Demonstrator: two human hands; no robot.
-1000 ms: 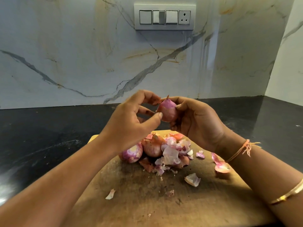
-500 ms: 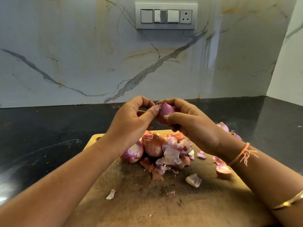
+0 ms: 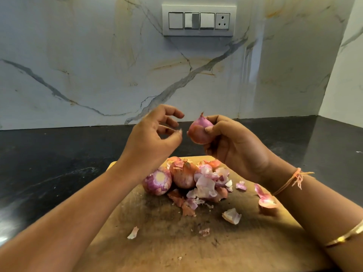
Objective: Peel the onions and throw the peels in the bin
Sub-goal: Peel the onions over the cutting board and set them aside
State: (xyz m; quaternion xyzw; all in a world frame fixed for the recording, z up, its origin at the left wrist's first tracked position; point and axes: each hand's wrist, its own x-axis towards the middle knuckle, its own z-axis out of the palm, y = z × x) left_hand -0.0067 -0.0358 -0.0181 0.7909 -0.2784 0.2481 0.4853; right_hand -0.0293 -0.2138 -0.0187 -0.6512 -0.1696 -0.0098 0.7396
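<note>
Above board [image 3: 157, 242]: pink-red onion [image 3: 198, 132], pointed tip up, in right hand [image 3: 235, 148].

An onion [image 3: 199, 134] is gripped in the right hand [image 3: 237, 152] above the wooden board [image 3: 176, 244], with the left hand [image 3: 151, 140] held loosely curled just beside it.

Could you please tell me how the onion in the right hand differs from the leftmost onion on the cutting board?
The held onion is gripped in the air by the right hand; the leftmost onion lies on the cutting board. The held onion points its tip upward and shows smooth pink-brown skin; the leftmost onion shows a flat cut end with purple rings. Both are small reddish onions.
</note>
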